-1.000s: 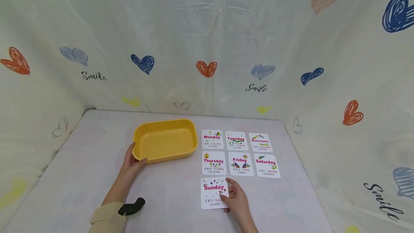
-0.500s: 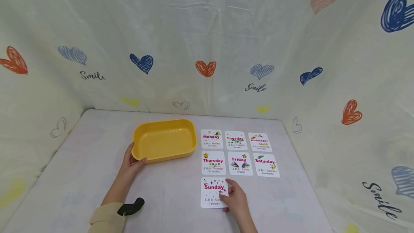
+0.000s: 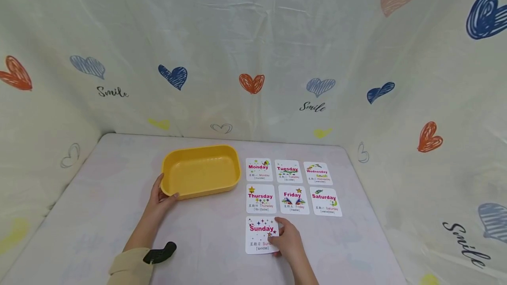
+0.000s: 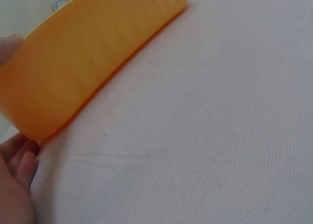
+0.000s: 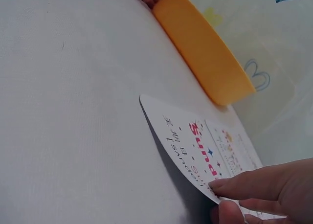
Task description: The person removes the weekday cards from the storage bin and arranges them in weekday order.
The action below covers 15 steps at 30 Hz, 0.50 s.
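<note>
My left hand [image 3: 159, 201] holds the near left corner of a yellow plastic tray [image 3: 202, 171], with nothing seen inside it. In the left wrist view, fingers [image 4: 24, 168] lie at the tray's base and a fingertip shows at its rim. My right hand [image 3: 288, 239] pinches the right edge of the white Sunday card [image 3: 259, 247], thumb on its face. A shadow under that card in the right wrist view shows its near edge off the table. Beyond it lie the Thursday card [image 3: 261, 206], Friday card [image 3: 293, 206] and Saturday card [image 3: 325, 209].
Farther back, in a row, are the Monday card [image 3: 259, 176], Tuesday card [image 3: 288, 177] and Wednesday card [image 3: 318, 179]. The white-covered table [image 3: 214, 236] meets a heart-printed curtain [image 3: 277, 113] behind and at both sides. A dark strap end [image 3: 160, 253] sticks out from the left sleeve.
Nearly everything stays put; the whole head view shifts very slightly. The left hand keeps its hold on the tray and the right hand its pinch on the Sunday card.
</note>
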Available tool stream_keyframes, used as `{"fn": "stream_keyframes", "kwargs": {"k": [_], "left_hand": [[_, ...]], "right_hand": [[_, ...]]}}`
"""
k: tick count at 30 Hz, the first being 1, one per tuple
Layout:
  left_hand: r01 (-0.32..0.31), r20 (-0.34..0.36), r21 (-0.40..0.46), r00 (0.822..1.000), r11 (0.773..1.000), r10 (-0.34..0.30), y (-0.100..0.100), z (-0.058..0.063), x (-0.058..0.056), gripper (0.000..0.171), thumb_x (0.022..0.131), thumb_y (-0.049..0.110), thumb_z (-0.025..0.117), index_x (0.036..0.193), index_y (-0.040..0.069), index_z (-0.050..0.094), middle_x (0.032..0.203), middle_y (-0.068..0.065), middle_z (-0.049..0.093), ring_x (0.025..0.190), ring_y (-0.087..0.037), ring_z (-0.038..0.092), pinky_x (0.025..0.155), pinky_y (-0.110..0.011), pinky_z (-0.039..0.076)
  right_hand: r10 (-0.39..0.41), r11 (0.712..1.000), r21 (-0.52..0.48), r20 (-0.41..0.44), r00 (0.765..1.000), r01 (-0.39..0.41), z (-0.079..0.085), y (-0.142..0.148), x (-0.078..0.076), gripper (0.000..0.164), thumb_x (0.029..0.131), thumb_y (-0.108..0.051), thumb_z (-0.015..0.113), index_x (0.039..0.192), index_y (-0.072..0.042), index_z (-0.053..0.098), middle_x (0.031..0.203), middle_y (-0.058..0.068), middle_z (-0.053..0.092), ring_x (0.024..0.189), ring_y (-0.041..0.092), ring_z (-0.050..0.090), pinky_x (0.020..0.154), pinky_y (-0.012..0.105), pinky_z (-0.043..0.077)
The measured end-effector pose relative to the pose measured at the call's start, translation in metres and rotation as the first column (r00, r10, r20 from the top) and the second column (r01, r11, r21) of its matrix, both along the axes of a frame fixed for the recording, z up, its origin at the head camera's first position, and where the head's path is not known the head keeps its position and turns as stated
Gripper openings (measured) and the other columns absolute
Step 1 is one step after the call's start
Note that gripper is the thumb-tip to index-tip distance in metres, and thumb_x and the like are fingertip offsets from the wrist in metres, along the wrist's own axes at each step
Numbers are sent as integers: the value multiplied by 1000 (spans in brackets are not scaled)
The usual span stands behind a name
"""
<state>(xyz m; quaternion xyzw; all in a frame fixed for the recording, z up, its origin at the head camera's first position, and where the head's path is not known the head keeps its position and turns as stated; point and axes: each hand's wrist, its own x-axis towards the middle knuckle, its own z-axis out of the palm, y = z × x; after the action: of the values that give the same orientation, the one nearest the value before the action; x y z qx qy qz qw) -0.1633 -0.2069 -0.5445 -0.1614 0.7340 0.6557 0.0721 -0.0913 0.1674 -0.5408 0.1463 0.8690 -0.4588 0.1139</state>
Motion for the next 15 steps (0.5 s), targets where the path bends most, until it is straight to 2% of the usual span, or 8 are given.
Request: {"fn": "stream_keyframes", "kwargs": {"k": [5,11,15], "left_hand": [[-13,4,9,1000,1000,13,0,0,-1,94,92,20,69,158,32,3,140,-13,34,111,-17,38,93,-25,35],[-6,8,20,1000,1000,6,0,0,-1,95,91,21,70,158,31,3,143,-15,32,113,-19,37,97,-32,32],[-2,2,13,1000,1000,2,0,0,0,95,92,20,70,158,31,2,142,-15,32,113,-19,37,94,-25,35]], "right_hand": [[21,999,33,16,1000,-21,3,1,-2,65,72,3,79,132,6,53,78,9,52,52,19,54,46,29,49],[29,999,26,15,999,-29,2,2,-1,68,71,2,80,132,4,51,78,9,51,52,19,54,45,28,48],[24,999,23,21,999,-24,2,1,0,68,71,2,79,133,4,50,77,10,52,50,20,55,44,28,48]]}}
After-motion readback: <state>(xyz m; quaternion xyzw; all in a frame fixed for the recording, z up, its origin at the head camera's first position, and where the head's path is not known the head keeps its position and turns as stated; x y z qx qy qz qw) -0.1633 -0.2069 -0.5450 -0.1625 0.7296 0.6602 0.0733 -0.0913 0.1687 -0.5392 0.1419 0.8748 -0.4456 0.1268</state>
